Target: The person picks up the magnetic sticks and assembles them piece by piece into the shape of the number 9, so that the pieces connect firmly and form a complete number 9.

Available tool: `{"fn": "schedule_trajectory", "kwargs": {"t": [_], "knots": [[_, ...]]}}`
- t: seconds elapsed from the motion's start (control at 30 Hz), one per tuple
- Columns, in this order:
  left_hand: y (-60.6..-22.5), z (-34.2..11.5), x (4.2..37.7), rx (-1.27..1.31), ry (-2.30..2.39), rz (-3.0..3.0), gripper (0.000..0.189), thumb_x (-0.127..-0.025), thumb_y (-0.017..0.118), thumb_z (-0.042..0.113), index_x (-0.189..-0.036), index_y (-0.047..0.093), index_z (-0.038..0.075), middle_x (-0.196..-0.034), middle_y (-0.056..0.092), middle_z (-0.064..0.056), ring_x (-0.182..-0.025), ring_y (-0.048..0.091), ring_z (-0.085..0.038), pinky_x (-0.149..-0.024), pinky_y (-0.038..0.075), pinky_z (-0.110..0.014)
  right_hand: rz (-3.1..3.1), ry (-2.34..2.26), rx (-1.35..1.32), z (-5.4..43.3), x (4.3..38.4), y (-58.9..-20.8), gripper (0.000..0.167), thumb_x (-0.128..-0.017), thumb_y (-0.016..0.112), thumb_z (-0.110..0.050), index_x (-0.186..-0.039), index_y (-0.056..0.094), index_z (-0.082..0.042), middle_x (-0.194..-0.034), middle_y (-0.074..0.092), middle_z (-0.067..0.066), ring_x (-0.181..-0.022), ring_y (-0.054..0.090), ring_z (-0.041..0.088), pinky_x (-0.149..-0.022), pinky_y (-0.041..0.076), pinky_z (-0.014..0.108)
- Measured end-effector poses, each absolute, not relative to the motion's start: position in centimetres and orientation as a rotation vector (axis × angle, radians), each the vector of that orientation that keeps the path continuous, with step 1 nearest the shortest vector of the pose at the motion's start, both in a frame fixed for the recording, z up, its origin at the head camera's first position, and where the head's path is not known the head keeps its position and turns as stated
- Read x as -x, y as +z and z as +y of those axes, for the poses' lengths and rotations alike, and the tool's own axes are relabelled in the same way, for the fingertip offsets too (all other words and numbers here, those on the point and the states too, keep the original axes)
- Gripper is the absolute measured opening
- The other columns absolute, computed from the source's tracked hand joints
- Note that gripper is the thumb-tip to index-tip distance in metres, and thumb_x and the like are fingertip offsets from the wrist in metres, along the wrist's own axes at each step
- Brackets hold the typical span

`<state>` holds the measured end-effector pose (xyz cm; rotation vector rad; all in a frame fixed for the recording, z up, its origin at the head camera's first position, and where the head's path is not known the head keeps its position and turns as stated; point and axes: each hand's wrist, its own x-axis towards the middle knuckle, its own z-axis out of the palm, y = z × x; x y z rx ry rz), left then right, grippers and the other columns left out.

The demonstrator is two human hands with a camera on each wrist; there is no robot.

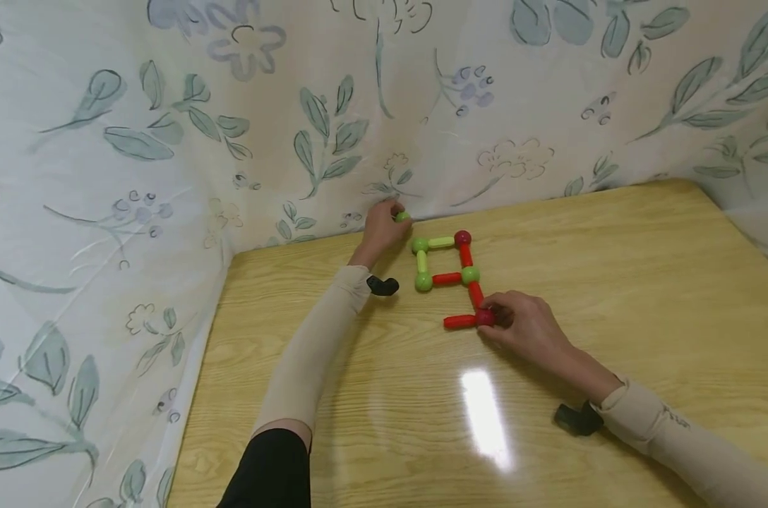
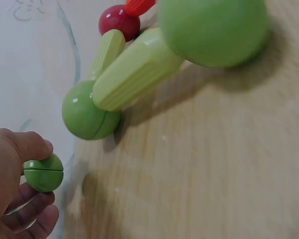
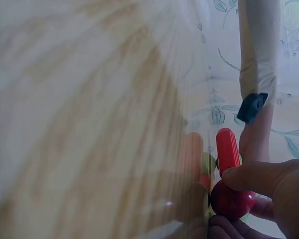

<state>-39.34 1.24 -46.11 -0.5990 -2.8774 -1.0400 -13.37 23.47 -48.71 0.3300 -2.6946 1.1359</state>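
My left hand point(image 1: 382, 231) is at the table's back edge, pinching a loose green ball point(image 2: 44, 174) between thumb and fingers. Just right of it lies a square of balls and rods, with a green ball point(image 1: 420, 245), a dark red ball point(image 1: 463, 238), yellow-green rods point(image 1: 441, 242) and red rods point(image 1: 447, 279). From the square's near right green ball point(image 1: 470, 274), another red rod point(image 1: 476, 295) runs toward a second red ball point(image 3: 231, 200). My right hand point(image 1: 526, 328) pinches that red ball, its fingers partly covering it. A red rod point(image 1: 460, 322) sticks out leftward from this ball.
The wooden table point(image 1: 581, 268) meets a floral-patterned sheet point(image 1: 333, 162) along its back and left sides. A dark wrist device point(image 1: 382, 286) sits at the left cuff, another dark device point(image 1: 577, 419) at the right cuff. Light glares on the tabletop in front.
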Motion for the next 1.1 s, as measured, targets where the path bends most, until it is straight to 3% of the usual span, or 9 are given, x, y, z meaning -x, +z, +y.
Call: {"fn": "schedule_trajectory", "kwargs": {"t": [0.47,1.1], "knots": [[-46.9,-2.3,36.8,0.604,-1.015,-2.886,0.031,-0.092,0.074,0.023,-0.115,0.068,0.003,-0.110,0.065,-0.009,-0.099,0.061,-0.021,-0.085,0.049,-0.033,-2.672,1.113,-0.353,23.2,13.2,-48.5,0.031,-0.075,0.088,-0.009,-0.101,0.072,-0.006,-0.088,0.069,0.004,-0.074,0.067,0.016,-0.065,0.056,0.035],[-48.0,-4.6,30.1,0.571,-1.398,-2.810,0.022,-0.091,0.073,0.021,-0.109,0.069,0.010,-0.106,0.064,-0.002,-0.092,0.063,-0.016,-0.079,0.053,-0.029,-2.680,1.131,-0.331,23.1,13.0,-48.3,0.031,-0.076,0.088,-0.009,-0.102,0.071,-0.006,-0.091,0.070,0.006,-0.075,0.069,0.018,-0.066,0.057,0.039]]}}
